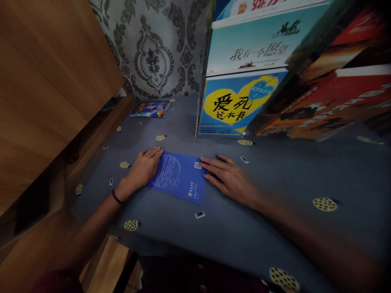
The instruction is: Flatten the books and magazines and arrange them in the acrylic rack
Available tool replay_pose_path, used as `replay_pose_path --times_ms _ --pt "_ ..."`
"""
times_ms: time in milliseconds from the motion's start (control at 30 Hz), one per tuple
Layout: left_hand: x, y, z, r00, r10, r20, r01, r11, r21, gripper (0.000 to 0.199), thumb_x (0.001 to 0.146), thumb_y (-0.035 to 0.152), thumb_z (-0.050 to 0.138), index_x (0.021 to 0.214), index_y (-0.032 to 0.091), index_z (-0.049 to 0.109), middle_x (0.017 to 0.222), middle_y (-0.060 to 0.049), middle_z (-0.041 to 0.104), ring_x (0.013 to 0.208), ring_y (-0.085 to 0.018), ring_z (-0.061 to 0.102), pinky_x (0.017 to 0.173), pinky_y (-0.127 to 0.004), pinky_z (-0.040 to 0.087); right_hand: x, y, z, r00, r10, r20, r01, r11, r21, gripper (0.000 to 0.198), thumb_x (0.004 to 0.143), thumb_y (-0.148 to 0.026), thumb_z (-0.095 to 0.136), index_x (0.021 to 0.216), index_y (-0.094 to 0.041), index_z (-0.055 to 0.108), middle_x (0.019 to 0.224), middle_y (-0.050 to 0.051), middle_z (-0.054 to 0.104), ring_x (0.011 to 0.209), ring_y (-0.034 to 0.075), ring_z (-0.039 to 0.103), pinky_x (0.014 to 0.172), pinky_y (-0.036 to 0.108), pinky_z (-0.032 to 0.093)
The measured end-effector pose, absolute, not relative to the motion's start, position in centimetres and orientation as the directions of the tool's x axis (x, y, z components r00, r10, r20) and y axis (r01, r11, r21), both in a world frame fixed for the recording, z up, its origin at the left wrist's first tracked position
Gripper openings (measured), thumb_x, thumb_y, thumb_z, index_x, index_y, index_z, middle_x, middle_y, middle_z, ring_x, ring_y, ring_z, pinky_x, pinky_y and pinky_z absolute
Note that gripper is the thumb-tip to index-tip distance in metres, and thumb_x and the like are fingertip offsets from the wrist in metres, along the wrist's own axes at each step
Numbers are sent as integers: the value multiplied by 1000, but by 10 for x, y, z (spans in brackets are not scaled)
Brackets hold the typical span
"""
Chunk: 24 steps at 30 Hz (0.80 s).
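A blue printed sheet of paper (183, 179) lies on the table, with white text in a circle and a small QR code near its right edge. My left hand (146, 165), with a dark band at the wrist, rests on the sheet's left edge, palm down. Its fingers are stretched out, lying close together. On the right edge, the fingertips of my right hand (230, 177) touch the paper, its fingers long and slightly apart. Neither hand grips the sheet.
A grey-blue tablecloth (171, 228) with pineapple prints covers the table. A rack of books (244, 101) stands at the back right. One colourful booklet (150, 109) lies by the patterned wall. A wooden cabinet (58, 73) borders the left side.
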<state>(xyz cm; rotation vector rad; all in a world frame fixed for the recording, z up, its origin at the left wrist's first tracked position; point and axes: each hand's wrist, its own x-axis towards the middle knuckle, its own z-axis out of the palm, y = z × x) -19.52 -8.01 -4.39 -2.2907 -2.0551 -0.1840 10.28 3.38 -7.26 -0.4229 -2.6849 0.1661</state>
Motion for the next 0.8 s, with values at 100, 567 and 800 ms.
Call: replay_pose_path --times_ms 100,567,800 --pt "-212 -90 -42 128 984 126 986 -140 91 44 103 19 34 143 15 51 151 -15 52 140 -26 50 112 -50 43 102 34 -74 -864 316 393 265 947 -181 37 103 -27 43 130 -16 65 138 14 65 122 26 66 110 55 47" --pt "-249 -146 -42 248 945 212 910 -302 284 49 98 10 35 138 27 60 141 -6 63 137 -23 54 112 -56 42 101 33 -75 -850 328 412 276 944 -182 39 104 -31 40 130 -17 66 137 12 66 120 27 67 108 56 48" --pt "-242 -183 -36 231 942 244 889 -306 340 42 102 16 40 135 29 63 136 -5 67 133 -24 58 112 -55 43 101 32 -72 -859 331 389 276 942 -193 40 104 -33 40 130 -18 66 138 12 66 122 28 66 108 55 49"
